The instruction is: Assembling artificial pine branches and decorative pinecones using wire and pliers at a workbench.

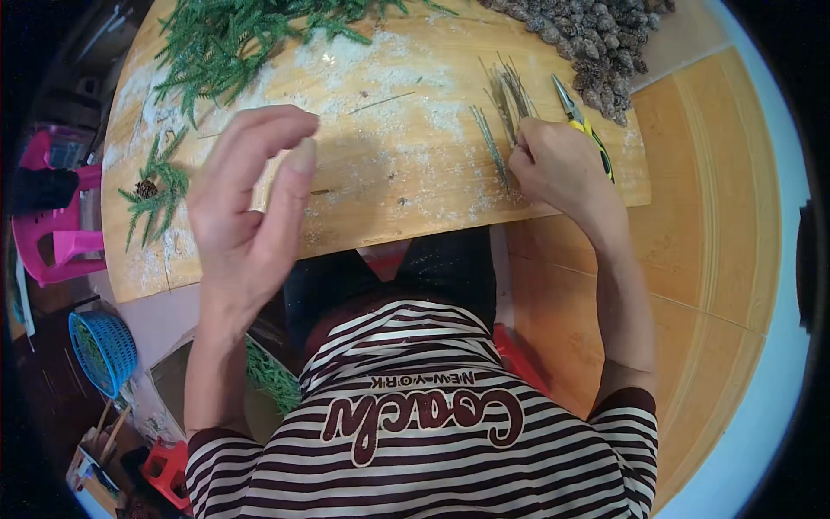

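The left hand (251,208) is raised at left of centre, fingers curled loosely and apart, holding nothing, forearm rising from the lower edge. The right hand (560,166), upper right, is lowered with fingers pinched together, forearm extended.

On your table (389,173): one pair of pliers (581,123), one cone-tipped sprig (154,190), one pine-cone heap (588,39), and one green-sprig pile (251,35).

A round wooden table (389,186), dusted white, carries green sprigs (251,39) far left, pine cones (592,39) far right, wire stems (506,108) and pliers (584,125).
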